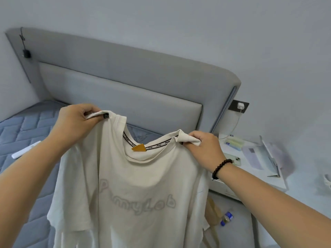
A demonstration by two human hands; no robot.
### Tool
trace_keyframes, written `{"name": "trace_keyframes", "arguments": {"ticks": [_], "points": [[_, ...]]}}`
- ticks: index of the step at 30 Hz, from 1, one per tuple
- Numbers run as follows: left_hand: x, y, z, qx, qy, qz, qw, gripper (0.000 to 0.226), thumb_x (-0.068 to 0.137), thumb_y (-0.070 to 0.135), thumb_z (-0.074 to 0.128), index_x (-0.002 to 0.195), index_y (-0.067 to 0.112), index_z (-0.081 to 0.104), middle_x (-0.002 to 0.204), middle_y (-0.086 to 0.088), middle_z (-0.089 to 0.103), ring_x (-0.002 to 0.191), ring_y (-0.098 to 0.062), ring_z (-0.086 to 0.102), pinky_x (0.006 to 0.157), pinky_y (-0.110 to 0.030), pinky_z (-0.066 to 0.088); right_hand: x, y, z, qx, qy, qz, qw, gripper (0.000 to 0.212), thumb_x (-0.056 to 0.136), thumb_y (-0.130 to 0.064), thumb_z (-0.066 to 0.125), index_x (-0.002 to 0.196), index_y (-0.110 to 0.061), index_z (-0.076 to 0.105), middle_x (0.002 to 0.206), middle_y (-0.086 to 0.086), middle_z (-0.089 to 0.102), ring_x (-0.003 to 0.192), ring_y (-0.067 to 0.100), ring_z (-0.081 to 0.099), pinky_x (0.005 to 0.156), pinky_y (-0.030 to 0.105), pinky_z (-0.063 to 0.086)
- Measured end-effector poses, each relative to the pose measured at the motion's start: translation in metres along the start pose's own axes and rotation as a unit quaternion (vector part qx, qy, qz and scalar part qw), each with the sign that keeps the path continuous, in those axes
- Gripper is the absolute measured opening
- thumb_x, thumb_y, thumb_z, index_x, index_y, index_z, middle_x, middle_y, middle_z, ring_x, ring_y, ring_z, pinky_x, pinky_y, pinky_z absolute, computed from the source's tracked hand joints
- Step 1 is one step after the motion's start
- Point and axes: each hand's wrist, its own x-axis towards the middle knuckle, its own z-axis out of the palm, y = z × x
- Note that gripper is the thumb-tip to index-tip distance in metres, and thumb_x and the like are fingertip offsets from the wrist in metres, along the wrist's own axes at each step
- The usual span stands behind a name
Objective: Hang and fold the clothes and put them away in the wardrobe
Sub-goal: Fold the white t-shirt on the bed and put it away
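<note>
A cream T-shirt [136,190] with faint lettering on the chest hangs in front of me, held up in the air by its shoulders. My left hand [75,122] pinches the left shoulder seam. At the right shoulder, my right hand [206,147] grips the bunched fabric; a dark bead bracelet sits on that wrist. The collar sags between the hands, showing a black-and-white neck tape and an orange tag [138,148]. The shirt's lower part runs out of the frame.
A bed with a blue quilted mattress [23,133] and a grey padded headboard [125,90] lies behind the shirt; a white remote [25,150] rests on it. At the right stands a white nightstand [250,169] with a phone and boxes. A bottle [227,217] lies on the floor.
</note>
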Motion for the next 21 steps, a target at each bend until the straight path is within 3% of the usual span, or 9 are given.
{"name": "trace_keyframes", "arguments": {"ticks": [3, 5, 7, 9, 11, 12, 13, 15, 21], "points": [[0.081, -0.053, 0.069, 0.037, -0.060, -0.031, 0.997, 0.011, 0.083, 0.029, 0.075, 0.077, 0.021, 0.072, 0.071, -0.003, 0.068, 0.069, -0.013, 0.058, 0.058, -0.009, 0.036, 0.105, 0.059, 0.043, -0.049, -0.035, 0.022, 0.998, 0.015, 0.083, -0.018, 0.065, 0.069, -0.012, 0.069, 0.064, -0.005, 0.064, 0.063, 0.010, 0.054, 0.055, 0.012, 0.035], [0.136, -0.087, 0.119, 0.045, -0.080, -0.055, 0.994, 0.013, 0.083, 0.031, 0.074, 0.080, 0.019, 0.072, 0.073, -0.003, 0.068, 0.076, -0.021, 0.059, 0.063, -0.020, 0.040, 0.177, 0.098, 0.072, -0.086, -0.038, 0.034, 0.995, 0.028, 0.084, -0.018, 0.061, 0.058, -0.011, 0.057, 0.056, 0.002, 0.056, 0.058, 0.017, 0.048, 0.051, 0.016, 0.033], [0.188, -0.116, 0.167, 0.051, -0.076, -0.071, 0.993, 0.015, 0.084, 0.033, 0.073, 0.083, 0.019, 0.071, 0.075, -0.002, 0.066, 0.081, -0.024, 0.059, 0.067, -0.028, 0.040, 0.243, 0.134, 0.097, -0.116, -0.012, 0.052, 0.992, 0.038, 0.084, -0.017, 0.057, 0.051, -0.015, 0.039, 0.050, 0.001, 0.043, 0.054, 0.019, 0.039, 0.047, 0.021, 0.027], [0.233, -0.143, 0.215, 0.053, -0.050, -0.091, 0.993, 0.022, 0.085, 0.038, 0.072, 0.094, 0.018, 0.070, 0.087, -0.005, 0.066, 0.087, -0.024, 0.059, 0.073, -0.031, 0.043, 0.301, 0.168, 0.121, -0.113, 0.020, 0.069, 0.991, 0.034, 0.085, -0.015, 0.054, 0.055, -0.016, 0.039, 0.056, 0.002, 0.044, 0.061, 0.024, 0.044, 0.053, 0.032, 0.030], [0.258, -0.170, 0.265, 0.065, -0.026, -0.124, 0.990, 0.045, 0.087, 0.040, 0.068, 0.125, 0.018, 0.059, 0.117, -0.010, 0.059, 0.104, -0.028, 0.057, 0.086, -0.038, 0.046, 0.340, 0.203, 0.149, -0.120, 0.041, 0.077, 0.989, 0.011, 0.089, -0.015, 0.053, 0.080, -0.016, 0.059, 0.085, 0.008, 0.057, 0.084, 0.031, 0.055, 0.068, 0.035, 0.041], [0.259, -0.185, 0.293, 0.071, -0.025, -0.139, 0.987, 0.058, 0.089, 0.039, 0.066, 0.139, 0.017, 0.046, 0.132, -0.012, 0.049, 0.115, -0.030, 0.053, 0.094, -0.043, 0.045, 0.350, 0.221, 0.167, -0.130, 0.047, 0.083, 0.987, 0.018, 0.090, -0.016, 0.055, 0.107, -0.014, 0.061, 0.109, 0.011, 0.055, 0.101, 0.031, 0.054, 0.084, 0.037, 0.044], [0.251, -0.198, 0.321, 0.077, -0.033, -0.145, 0.986, 0.067, 0.091, 0.037, 0.063, 0.147, 0.016, 0.034, 0.142, -0.013, 0.039, 0.125, -0.031, 0.045, 0.101, -0.046, 0.041, 0.354, 0.240, 0.189, -0.139, 0.044, 0.095, 0.985, 0.040, 0.090, -0.018, 0.057, 0.129, -0.013, 0.050, 0.126, 0.012, 0.047, 0.113, 0.030, 0.050, 0.096, 0.040, 0.042], [0.210, -0.224, 0.376, 0.086, -0.078, -0.132, 0.984, 0.070, 0.095, 0.032, 0.059, 0.152, 0.013, 0.023, 0.151, -0.014, 0.027, 0.137, -0.032, 0.031, 0.109, -0.048, 0.032, 0.337, 0.274, 0.234, -0.145, 0.028, 0.097, 0.984, 0.061, 0.089, -0.018, 0.060, 0.144, -0.014, 0.034, 0.139, 0.011, 0.034, 0.127, 0.027, 0.041, 0.105, 0.042, 0.036], [0.011, -0.293, 0.470, 0.136, -0.285, -0.126, 0.940, 0.070, 0.100, 0.036, 0.045, 0.156, 0.018, 0.007, 0.162, -0.012, 0.001, 0.150, -0.027, 0.001, 0.120, -0.038, 0.006, 0.178, 0.354, 0.356, -0.145, -0.193, 0.074, 0.968, 0.061, 0.096, -0.021, 0.048, 0.151, -0.017, 0.021, 0.158, 0.007, 0.009, 0.147, 0.020, 0.006, 0.118, 0.034, 0.019]]}}
